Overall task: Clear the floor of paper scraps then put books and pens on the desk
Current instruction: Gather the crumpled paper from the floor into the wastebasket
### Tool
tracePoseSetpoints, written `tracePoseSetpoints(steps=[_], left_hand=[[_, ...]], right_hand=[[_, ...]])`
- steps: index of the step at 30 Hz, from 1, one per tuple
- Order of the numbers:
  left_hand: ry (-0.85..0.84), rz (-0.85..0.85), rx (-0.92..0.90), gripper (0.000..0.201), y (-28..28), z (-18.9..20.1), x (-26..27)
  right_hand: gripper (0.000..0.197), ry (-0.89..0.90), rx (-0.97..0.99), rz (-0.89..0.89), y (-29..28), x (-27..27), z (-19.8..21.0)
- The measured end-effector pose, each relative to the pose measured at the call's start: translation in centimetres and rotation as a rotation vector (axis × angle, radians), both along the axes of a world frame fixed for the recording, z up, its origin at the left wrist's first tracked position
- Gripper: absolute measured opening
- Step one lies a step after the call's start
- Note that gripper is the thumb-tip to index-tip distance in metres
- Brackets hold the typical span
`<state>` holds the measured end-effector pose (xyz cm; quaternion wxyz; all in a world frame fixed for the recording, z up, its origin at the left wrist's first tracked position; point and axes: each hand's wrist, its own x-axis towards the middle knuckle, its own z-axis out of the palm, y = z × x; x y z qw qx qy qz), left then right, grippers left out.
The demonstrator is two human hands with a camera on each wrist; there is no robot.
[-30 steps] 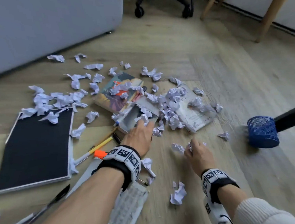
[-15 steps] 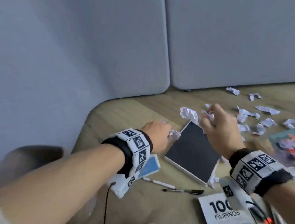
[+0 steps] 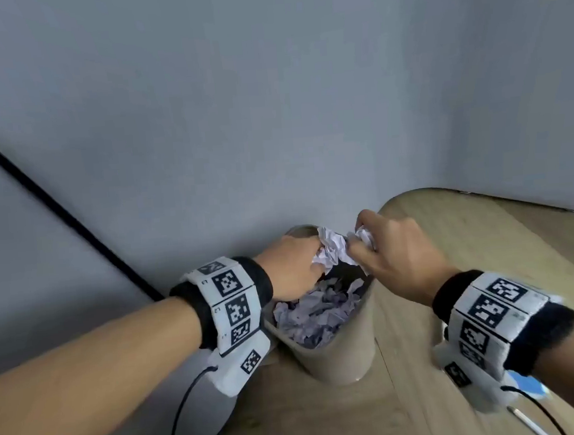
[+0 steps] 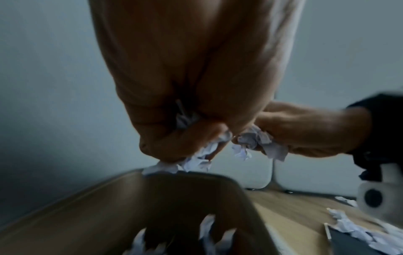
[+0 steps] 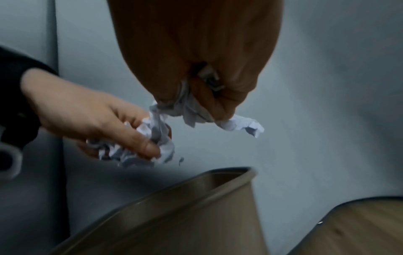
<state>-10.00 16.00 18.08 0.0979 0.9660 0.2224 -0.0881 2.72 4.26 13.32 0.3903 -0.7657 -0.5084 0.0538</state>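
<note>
head: your left hand (image 3: 293, 268) and right hand (image 3: 398, 253) each clutch crumpled paper scraps (image 3: 331, 253) right over the beige bin (image 3: 341, 357), itself part-filled with scraps | left wrist: fingers curled tight round paper | right wrist: same, scraps poking out above the bin's rim

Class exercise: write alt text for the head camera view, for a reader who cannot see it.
Two hands, the left hand and right hand, each grip crumpled paper scraps above a beige wastebasket already partly filled with paper. The bin stands on a wooden floor against a grey wall; both wrists wear black-and-white marker bands.
</note>
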Motion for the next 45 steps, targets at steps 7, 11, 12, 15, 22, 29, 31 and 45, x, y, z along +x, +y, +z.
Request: tracePoseSetpoints(steps=[7, 11, 12, 15, 22, 29, 31, 45], left_hand=[[0.076, 0.270, -0.245, 0.018, 2.8, -5.3, -2.6], [0.041, 0.448, -0.463, 0.041, 3.7, -5.7, -2.6], [0.043, 0.471, -0.474, 0.052, 4.1, -5.6, -2.4], [0.037, 0.463, -0.361, 0.047, 4.8, -4.8, -1.5], [-0.162, 0.191, -0.070, 0.013, 1.8, -2.3, 4.7], [-0.097, -0.248, -0.083, 0.009, -11.3, -5.5, 14.3], [0.019, -0.419, -0.020, 0.014, -16.3, -6.7, 16.1], [0.228, -1.118, 0.091, 0.022, -40.2, -17.7, 17.2]], right_hand=[[0.053, 0.017, -0.388, 0.279, 7.3, -3.0, -6.5], [0.040, 0.087, -0.365, 0.214, 7.3, -2.5, -5.0], [0.035, 0.100, -0.309, 0.181, 7.1, -2.2, -4.6], [0.026, 0.140, -0.161, 0.047, 6.1, -1.0, -3.1], [0.019, 0.073, 0.001, -0.210, -1.8, 4.2, -0.4], [0.016, 0.052, -0.194, -0.544, -19.5, 9.1, -3.9], [0.014, 0.060, -0.298, -0.655, -25.3, 8.9, -5.6], [0.025, 0.432, -0.736, -1.317, -51.4, -6.8, -15.7]])
